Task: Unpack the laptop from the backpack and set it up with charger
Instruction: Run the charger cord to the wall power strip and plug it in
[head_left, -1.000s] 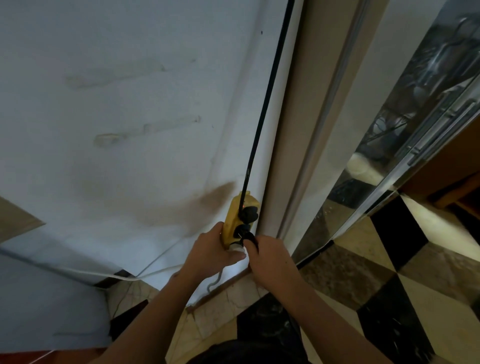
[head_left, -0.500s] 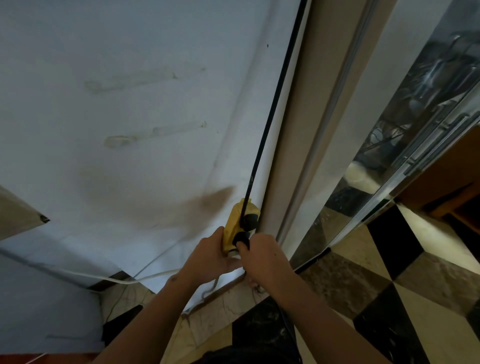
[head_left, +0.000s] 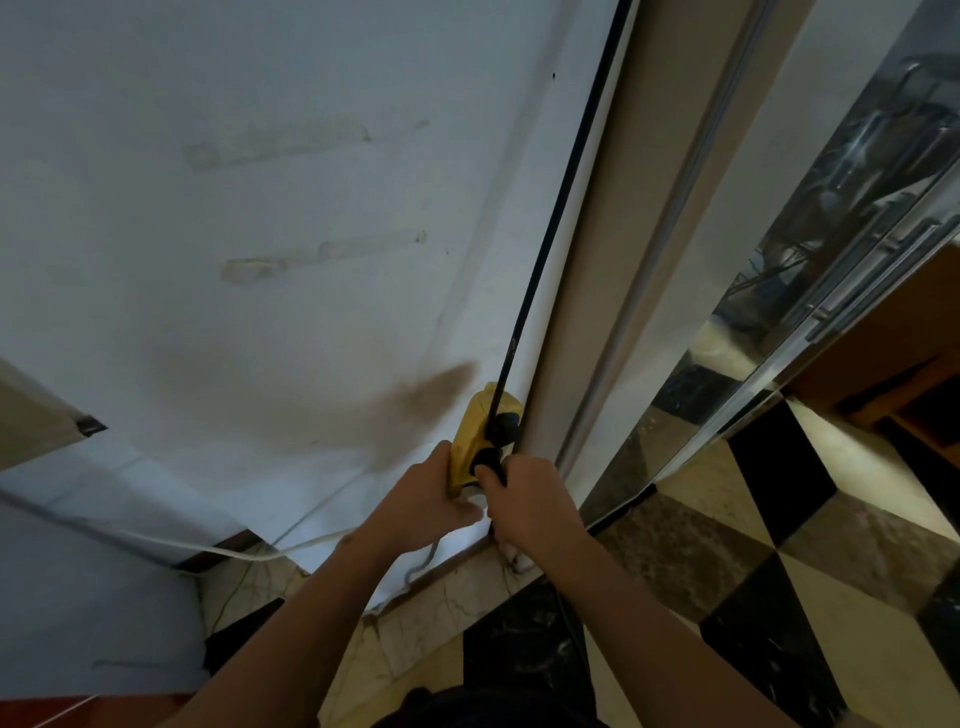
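Compared with half a second ago, the right hand (head_left: 530, 501) is sitting slightly higher against the yellow power strip (head_left: 475, 447), and its fingers are now covering more of the lower black plug (head_left: 487, 460); a second ago that plug was showing more fully beneath the fingertips. The left hand (head_left: 423, 501) is keeping much the same place.

The left hand is wrapping its grip around the lower left side of the power strip, thumb up along the yellow edge, fingers curled under it, steadying it against the white wall (head_left: 260, 260). The right hand is reaching in from the right with the forearm running down to the bottom edge, its fingers closing in a pinch on the lower plug, which is seated on the face of the strip. Whether the plug is fully pushed in cannot be told.

Just above it, another black plug (head_left: 503, 427) is sitting in the strip, and its black cable (head_left: 550, 228) is running straight up the wall beside the door frame (head_left: 613, 260). A white cord (head_left: 208, 545) is trailing left from below the hands, above the checkered floor (head_left: 779, 545).
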